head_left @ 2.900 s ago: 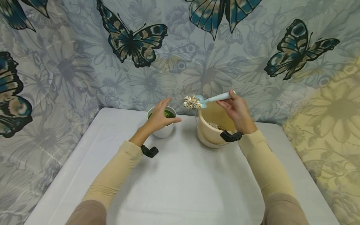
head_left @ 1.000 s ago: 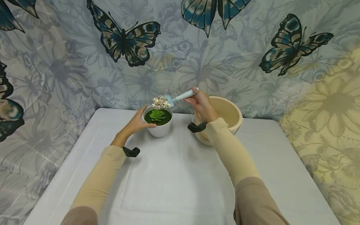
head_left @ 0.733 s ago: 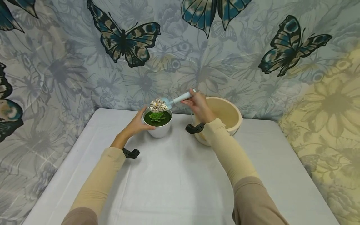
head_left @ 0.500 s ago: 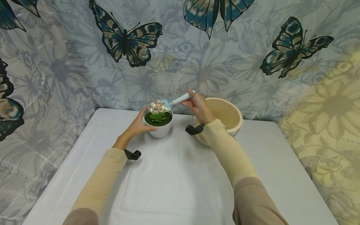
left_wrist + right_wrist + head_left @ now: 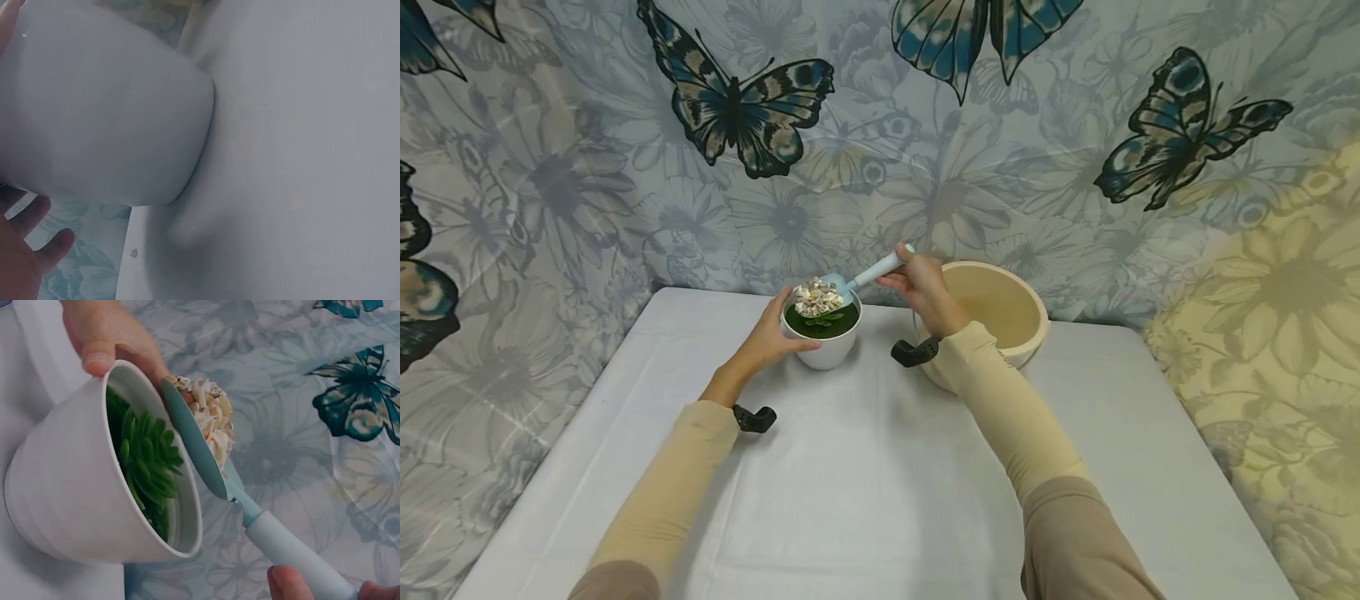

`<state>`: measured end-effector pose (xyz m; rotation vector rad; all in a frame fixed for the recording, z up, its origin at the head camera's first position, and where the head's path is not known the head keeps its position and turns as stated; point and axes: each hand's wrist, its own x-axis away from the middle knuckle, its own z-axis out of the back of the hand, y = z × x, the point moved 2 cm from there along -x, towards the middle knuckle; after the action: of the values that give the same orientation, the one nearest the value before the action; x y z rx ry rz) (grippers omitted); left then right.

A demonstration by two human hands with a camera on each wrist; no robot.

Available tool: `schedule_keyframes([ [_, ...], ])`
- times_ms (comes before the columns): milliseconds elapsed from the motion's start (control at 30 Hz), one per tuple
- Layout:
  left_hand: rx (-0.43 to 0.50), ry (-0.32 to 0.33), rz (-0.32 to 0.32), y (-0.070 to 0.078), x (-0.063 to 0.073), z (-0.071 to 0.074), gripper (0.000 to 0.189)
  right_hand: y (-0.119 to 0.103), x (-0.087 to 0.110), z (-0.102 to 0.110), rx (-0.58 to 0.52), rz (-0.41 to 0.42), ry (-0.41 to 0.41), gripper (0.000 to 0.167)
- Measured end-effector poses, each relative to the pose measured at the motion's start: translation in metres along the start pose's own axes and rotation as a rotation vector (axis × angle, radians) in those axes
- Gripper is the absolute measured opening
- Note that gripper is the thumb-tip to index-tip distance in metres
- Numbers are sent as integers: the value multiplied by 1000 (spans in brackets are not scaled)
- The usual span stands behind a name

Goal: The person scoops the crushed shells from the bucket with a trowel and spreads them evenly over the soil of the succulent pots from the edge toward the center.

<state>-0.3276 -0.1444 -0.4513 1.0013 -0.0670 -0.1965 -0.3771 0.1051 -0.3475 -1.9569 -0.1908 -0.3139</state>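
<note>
A small white plant pot (image 5: 829, 353) holding a green succulent (image 5: 147, 456) stands near the back of the table. My left hand (image 5: 765, 340) holds it from the left, with the thumb at the near side of the rim and the fingers round the far side. My right hand (image 5: 929, 292) grips the handle of a pale blue garden trowel (image 5: 199, 445), slanted down to the left. Its blade bears a heap of small shell-like pieces (image 5: 817, 297), white and brown, close over the succulent and partly hiding it in the head view. In the left wrist view the pot wall (image 5: 106, 112) fills the left side.
A larger cream pot (image 5: 1028, 343) stands right of the white one, partly behind my right wrist. White cloth (image 5: 850, 500) covers the table. A butterfly-patterned fabric backdrop (image 5: 790, 217) rises right behind the table's back edge.
My right hand has carried the loaded trowel left from the cream pot to over the white pot, then lowered it. My left hand, earlier held spread before the white pot, now holds it.
</note>
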Motion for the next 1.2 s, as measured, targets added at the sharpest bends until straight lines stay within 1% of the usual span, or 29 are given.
schedule_keyframes([
  [67, 2, -20, 5, 0, -2, 1, 118, 1, 0, 0, -6, -2, 8, 43],
  [133, 24, -34, 17, -1, -3, 1, 118, 1, 0, -1, -6, -2, 12, 43],
  [233, 63, -37, 28, -2, -5, 2, 118, 2, -1, -1, 0, 0, 12, 44],
  [300, 89, -24, 24, -3, -5, 1, 117, 2, -2, -1, 21, 8, 11, 45],
  [433, 87, 8, 6, -2, -4, -1, 117, 3, -2, -1, 50, 29, 3, 45],
  [633, 70, 58, 39, -1, 1, -6, 120, 4, -2, -3, 65, 58, -21, 42],
  [767, 66, 80, 35, 1, 4, -6, 119, 4, -2, -5, 91, 88, -49, 42],
  [833, 60, 75, 32, 1, 4, -5, 118, 4, -2, -6, 99, 102, -54, 42],
  [933, 55, 43, 37, 1, 2, -3, 118, 6, -3, -6, 101, 114, -53, 43],
  [1067, 85, -3, 37, 0, -2, 1, 117, 8, -3, -6, 96, 128, -52, 45],
  [1133, 97, -8, 42, 0, -3, 2, 118, 9, -3, -7, 115, 143, -65, 47],
  [1200, 91, 3, 53, -1, -4, 1, 119, 11, -2, -8, 133, 161, -79, 46],
])
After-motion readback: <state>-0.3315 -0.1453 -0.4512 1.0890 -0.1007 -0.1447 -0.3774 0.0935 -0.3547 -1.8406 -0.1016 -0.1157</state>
